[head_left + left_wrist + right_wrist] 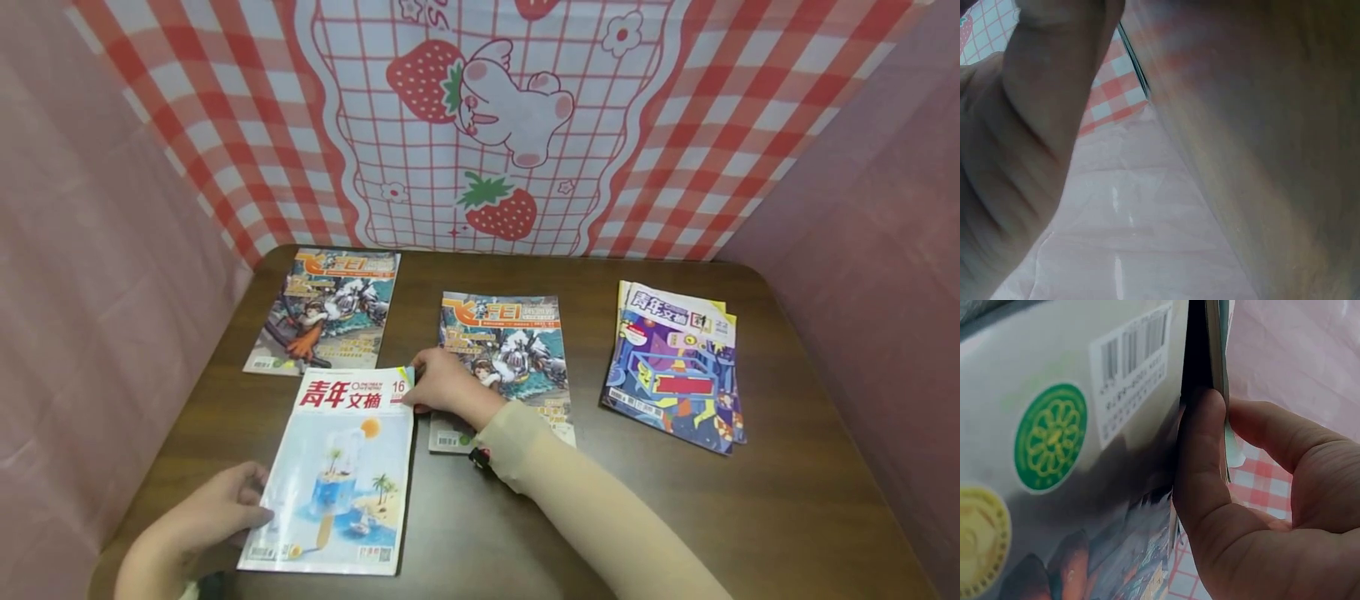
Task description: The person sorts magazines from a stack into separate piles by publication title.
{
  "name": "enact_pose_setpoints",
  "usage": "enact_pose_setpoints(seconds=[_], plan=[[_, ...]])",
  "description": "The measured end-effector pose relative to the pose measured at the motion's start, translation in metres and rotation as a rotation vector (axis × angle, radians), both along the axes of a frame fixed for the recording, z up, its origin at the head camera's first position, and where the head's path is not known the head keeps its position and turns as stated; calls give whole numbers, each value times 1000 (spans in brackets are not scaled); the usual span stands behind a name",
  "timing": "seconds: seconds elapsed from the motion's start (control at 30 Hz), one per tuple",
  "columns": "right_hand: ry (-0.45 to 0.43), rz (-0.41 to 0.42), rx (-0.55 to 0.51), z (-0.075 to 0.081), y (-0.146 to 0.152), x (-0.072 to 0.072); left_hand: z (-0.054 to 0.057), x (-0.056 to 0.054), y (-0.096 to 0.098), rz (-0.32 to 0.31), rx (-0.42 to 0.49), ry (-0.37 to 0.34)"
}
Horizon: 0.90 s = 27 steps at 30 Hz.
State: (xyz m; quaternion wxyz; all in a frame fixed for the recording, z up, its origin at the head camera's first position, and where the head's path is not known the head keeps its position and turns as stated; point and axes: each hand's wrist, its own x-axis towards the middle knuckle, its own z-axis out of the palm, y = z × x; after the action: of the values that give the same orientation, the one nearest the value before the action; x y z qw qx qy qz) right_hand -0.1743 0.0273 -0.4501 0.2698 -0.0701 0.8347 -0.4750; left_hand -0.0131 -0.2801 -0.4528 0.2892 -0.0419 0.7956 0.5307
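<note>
A white-and-blue magazine (341,467) with a red title and an ice-lolly picture lies at the front left, between both hands. My right hand (450,387) pinches its upper right edge; the right wrist view shows thumb and finger (1207,456) on either side of the pages. At the lower left edge, my left hand (206,512) holds the magazine with its thumb over the cover. In the left wrist view that hand (1029,125) fills the left side, and the magazine is not seen. Under my right wrist lies a comic-style magazine (517,358), partly covered by the hand.
Another comic-style magazine (330,308) lies at the back left, its lower edge meeting the white magazine's top. At the right, a purple magazine (667,367) lies stacked on others. The brown table (795,500) ends at a checked cloth (660,167) behind and pink curtains beside.
</note>
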Motion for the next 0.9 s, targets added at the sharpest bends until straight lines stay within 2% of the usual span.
enact_pose_setpoints(seconds=[0.2, 0.47, 0.57, 0.67, 0.9], plan=[[83, 42, 85, 0, 2, -1, 4, -5, 6, -1, -156, 19], [166, 55, 175, 3, 6, -1, 14, -20, 15, 26, -432, 82], [209, 51, 190, 3, 8, -1, 19, -25, 17, 24, -478, 104], [215, 42, 163, 2, 10, -1, 24, -29, 19, 23, -489, 130], [211, 6, 56, 0, 16, -2, 38, -42, 31, 92, -465, 187]])
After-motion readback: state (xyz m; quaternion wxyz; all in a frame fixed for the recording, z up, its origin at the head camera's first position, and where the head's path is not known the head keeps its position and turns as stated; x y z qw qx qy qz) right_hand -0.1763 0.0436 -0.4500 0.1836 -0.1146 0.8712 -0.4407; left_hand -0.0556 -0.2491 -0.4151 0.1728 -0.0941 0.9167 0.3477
